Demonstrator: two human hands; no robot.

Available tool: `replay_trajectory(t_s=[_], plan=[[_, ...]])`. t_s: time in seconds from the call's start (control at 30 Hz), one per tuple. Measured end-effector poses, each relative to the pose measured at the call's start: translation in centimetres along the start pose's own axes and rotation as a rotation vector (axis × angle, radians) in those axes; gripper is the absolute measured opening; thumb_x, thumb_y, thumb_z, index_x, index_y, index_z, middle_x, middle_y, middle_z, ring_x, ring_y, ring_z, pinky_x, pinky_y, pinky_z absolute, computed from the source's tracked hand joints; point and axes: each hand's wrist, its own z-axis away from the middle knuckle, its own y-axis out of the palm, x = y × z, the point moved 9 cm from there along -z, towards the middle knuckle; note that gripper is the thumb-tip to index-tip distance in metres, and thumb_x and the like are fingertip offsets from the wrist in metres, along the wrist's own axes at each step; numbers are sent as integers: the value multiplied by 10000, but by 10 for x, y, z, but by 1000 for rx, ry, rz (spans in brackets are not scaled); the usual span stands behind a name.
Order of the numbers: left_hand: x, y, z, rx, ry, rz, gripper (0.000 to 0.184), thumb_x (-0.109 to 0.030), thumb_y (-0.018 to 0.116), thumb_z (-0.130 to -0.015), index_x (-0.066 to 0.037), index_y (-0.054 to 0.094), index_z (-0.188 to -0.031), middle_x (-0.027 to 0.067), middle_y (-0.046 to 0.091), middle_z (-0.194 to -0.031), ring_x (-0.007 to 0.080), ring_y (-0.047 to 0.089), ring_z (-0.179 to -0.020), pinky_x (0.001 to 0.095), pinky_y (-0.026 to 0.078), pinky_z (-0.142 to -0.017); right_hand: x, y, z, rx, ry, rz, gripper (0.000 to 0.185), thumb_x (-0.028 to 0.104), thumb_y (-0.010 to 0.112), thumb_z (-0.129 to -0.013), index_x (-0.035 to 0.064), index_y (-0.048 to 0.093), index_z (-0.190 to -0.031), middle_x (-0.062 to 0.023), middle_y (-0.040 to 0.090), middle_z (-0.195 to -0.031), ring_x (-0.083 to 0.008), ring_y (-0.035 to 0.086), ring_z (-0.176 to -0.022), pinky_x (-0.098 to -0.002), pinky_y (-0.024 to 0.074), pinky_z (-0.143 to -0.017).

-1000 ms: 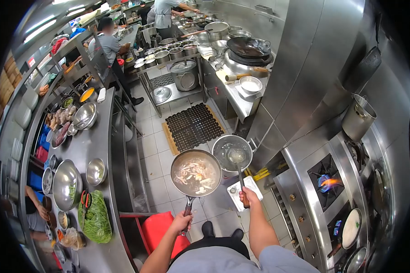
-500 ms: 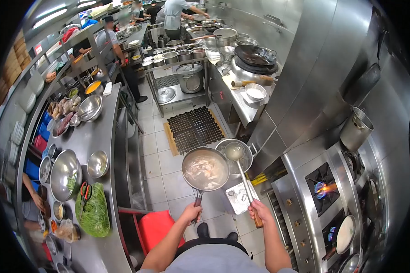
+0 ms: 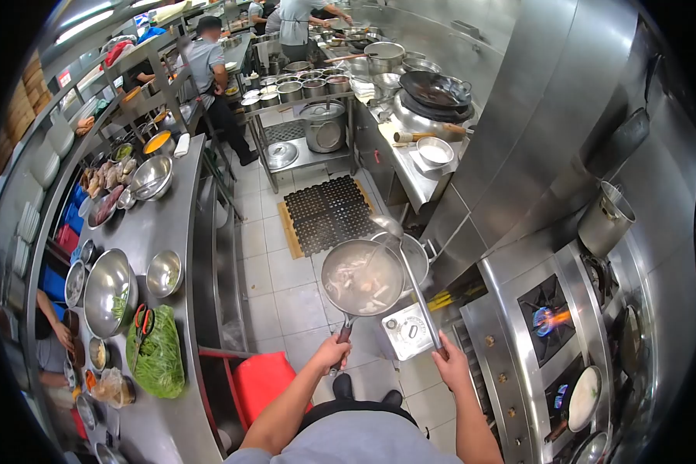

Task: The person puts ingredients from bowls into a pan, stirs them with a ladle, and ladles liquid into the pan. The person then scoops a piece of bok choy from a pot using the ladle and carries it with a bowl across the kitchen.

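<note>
My left hand [image 3: 334, 353] is closed around the dark handle of a frying pan [image 3: 363, 277]. Pale strips of meat lie in cloudy liquid in this pan. My right hand [image 3: 452, 363] grips the handle of a long metal ladle [image 3: 414, 288]. The ladle's bowl is tipped near the pan's far right rim, and a thin streak, apparently liquid, runs from it toward the pan. Partly hidden behind the pan and ladle is a metal pot [image 3: 417, 261]. A silvery square tin [image 3: 408, 332] sits below the pot.
At right, a stove [image 3: 510, 348] has lit burners and a pan of white liquid [image 3: 585, 398]. The left steel counter [image 3: 201, 309] carries bowls, red-handled scissors [image 3: 142, 325] and bagged greens [image 3: 160, 359]. A red stool [image 3: 263, 387] stands by my left leg. A black mat [image 3: 329, 216] lies ahead.
The ladle's bowl has risen, swung slightly left and tipped over. The pan has shifted a little right. A person in the left background has moved.
</note>
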Motion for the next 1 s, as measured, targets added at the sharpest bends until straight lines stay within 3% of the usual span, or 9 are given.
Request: replay_trajectory(t_s=[0.03,0.13,0.27,0.33,0.47,0.53,0.57,0.67,1.0], plan=[[3,-2,0,3,-4,-5,118,-95,554,-844,-64,468,-920,20,484,-623,127,474,-418,294,419,-372,2,0,-5,-79,-129,139,592,157,630,-838,112,396,-1380,-129,622,-1016,-272,622,-844,-359,485,-739],[10,-7,2,34,20,-13,146,-90,557,-840,-54,464,-947,27,489,-627,131,476,-413,295,414,-368,-28,16,-29,-95,-25,160,594,173,634,-833,139,402,-1379,-150,599,-1113,-333,595,-951,-389,470,-814],[3,-18,17,-9,26,-36,166,-77,551,-829,-50,458,-964,36,475,-616,132,461,-398,291,403,-352,-73,42,-83,-206,-28,204,551,168,634,-827,134,445,-1344,-194,626,-1053,-363,600,-958,-408,475,-808],[-4,-21,32,-52,21,-21,166,-72,544,-830,-44,461,-971,32,477,-610,132,458,-394,288,401,-353,-95,56,-112,-119,208,342,520,172,628,-828,105,459,-1316,-211,619,-1068,-395,582,-986,-427,471,-828],[1,-35,51,-110,0,-46,159,-75,544,-833,-49,461,-966,33,484,-621,131,459,-394,284,399,-356,-111,89,-155,-12,317,397,453,215,618,-848,79,491,-1261,-191,639,-973,-342,632,-859,-423,510,-737],[7,-43,56,-123,-3,-45,151,-82,549,-837,-59,465,-960,33,488,-632,131,464,-399,281,402,-365,-122,117,-156,81,540,-130,325,255,573,-898,44,533,-1141,-141,616,-825,-246,618,-677,-382,518,-587],[9,-46,58,-131,-3,-46,151,-82,549,-837,-59,465,-960,33,488,-632,131,464,-399,281,402,-365,-126,124,-158,88,537,-134,325,255,573,-898,44,533,-1141,-141,616,-825,-246,618,-677,-382,518,-587],[17,-54,63,-160,-51,-47,155,-82,547,-836,-59,463,-964,31,493,-641,130,468,-407,283,407,-371,-136,166,-154,214,635,-904,206,240,460,-971,41,501,-940,-65,547,-726,-157,526,-564,-301,463,-468],[27,-67,47,-155,-33,-17,141,-94,543,-831,-59,465,-942,26,480,-621,132,469,-413,285,413,-370,-119,160,-89,320,562,-1187,198,297,464,-970,101,438,-955,-57,537,-766,-127,484,-551,-260,431,-442]])
